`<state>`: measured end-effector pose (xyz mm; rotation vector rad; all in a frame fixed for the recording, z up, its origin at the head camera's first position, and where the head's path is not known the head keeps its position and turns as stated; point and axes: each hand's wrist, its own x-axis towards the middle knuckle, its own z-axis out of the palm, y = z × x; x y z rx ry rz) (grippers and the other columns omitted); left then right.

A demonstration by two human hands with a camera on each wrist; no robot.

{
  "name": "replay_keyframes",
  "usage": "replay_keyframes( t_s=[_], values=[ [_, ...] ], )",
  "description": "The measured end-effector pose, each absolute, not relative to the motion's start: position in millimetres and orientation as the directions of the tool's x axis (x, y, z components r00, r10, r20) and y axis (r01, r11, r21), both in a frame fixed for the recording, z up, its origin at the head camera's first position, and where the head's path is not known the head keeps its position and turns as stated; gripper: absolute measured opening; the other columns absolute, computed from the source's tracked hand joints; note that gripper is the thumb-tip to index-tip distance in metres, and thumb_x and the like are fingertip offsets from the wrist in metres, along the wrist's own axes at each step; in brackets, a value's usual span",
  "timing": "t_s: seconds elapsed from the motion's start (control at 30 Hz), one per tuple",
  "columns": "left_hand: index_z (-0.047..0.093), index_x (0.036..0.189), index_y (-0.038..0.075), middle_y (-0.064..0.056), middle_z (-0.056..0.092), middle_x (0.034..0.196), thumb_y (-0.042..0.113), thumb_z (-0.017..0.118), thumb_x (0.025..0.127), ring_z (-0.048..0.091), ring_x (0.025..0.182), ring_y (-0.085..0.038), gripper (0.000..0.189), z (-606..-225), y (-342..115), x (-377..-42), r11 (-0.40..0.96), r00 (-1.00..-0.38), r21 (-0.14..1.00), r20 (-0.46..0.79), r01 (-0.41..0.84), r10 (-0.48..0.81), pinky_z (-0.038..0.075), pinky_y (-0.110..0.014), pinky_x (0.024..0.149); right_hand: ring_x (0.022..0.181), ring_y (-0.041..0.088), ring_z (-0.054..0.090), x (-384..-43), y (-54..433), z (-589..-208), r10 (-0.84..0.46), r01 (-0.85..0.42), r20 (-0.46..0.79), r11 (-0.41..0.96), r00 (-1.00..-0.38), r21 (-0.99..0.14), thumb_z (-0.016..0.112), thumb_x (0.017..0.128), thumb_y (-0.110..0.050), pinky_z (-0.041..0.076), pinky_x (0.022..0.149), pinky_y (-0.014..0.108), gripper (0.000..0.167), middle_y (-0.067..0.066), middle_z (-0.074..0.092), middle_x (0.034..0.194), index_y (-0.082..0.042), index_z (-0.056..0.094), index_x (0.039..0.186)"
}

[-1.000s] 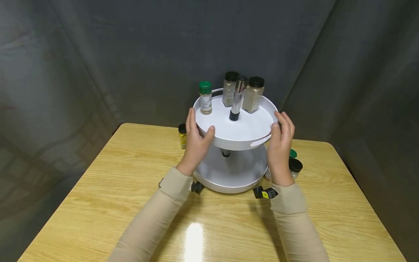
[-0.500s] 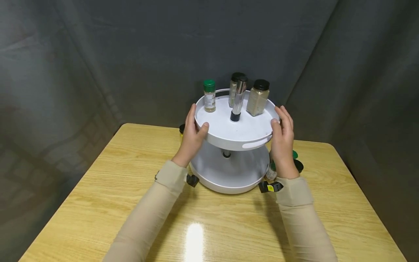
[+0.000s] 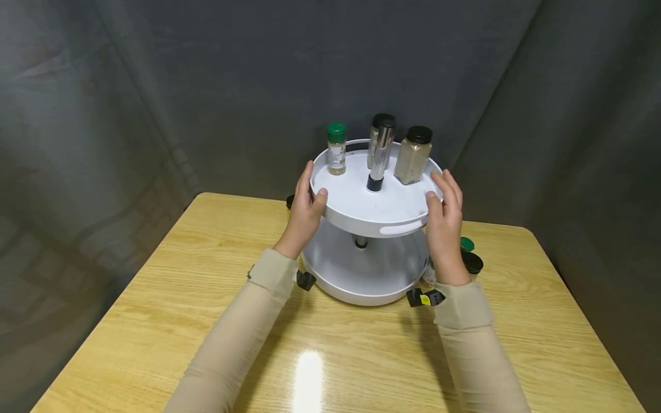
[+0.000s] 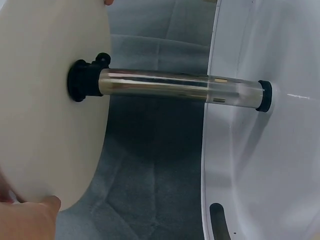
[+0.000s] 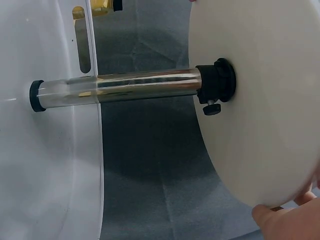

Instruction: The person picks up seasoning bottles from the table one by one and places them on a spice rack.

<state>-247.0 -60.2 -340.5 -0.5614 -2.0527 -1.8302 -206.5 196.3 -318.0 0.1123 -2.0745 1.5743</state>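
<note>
A white two-tier turntable stands on the table. My left hand (image 3: 303, 221) holds the left rim of its upper tray (image 3: 361, 206), thumb in front and fingers along the side. Across from it, my right hand (image 3: 445, 223) holds the right rim the same way. On the upper tray stand a green-capped spice jar (image 3: 337, 155) and two black-capped spice jars, one at the right (image 3: 413, 158), the other partly hidden behind the centre post (image 3: 380, 158). Nothing stands on the visible part of the lower tray (image 3: 356, 275). Both wrist views show the metal post (image 4: 155, 86) beneath the upper tray's underside (image 5: 265, 115).
Beside the right forearm, jars with a green lid (image 3: 467, 244) and a black lid (image 3: 472, 262) stand on the wooden table (image 3: 206, 275). A black cap (image 3: 290, 202) shows behind the left hand. Dark curtains (image 3: 258, 86) hang around the table.
The upper tray has turned clockwise seen from above: its jars at the back shifted right, its front handle slot shifted left. The left hand moved slightly back along the rim.
</note>
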Motion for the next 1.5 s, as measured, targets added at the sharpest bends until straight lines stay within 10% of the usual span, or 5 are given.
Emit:
replay_keyframes(
  t_s=[0.8,1.5],
  values=[
    [0.039,0.144,-0.004,-0.022,0.044,0.146,0.017,0.051,0.106,0.047,0.137,-0.030,0.045,-340,-60,-226,0.189,-0.815,0.809,0.576,0.556,-0.067,0.041,-0.039,0.115,0.149,0.016,0.024,-198,199,-318,0.303,-0.353,0.457,0.340,-0.836,-0.872,0.043,0.104,-0.020,0.031,0.120,0.033,0.045,-0.004,0.026,0.163,-0.008,0.053,0.147],
    [0.037,0.148,0.004,-0.020,0.031,0.154,0.015,0.067,0.094,0.028,0.147,-0.033,0.063,-400,-94,-231,0.308,-0.885,0.896,0.399,0.320,-0.241,0.027,-0.049,0.121,0.151,0.022,0.021,-177,187,-303,0.332,-0.331,0.443,0.342,-0.833,-0.880,0.039,0.104,-0.016,0.023,0.124,0.035,0.047,0.008,0.024,0.164,0.001,0.049,0.146]
  ],
)
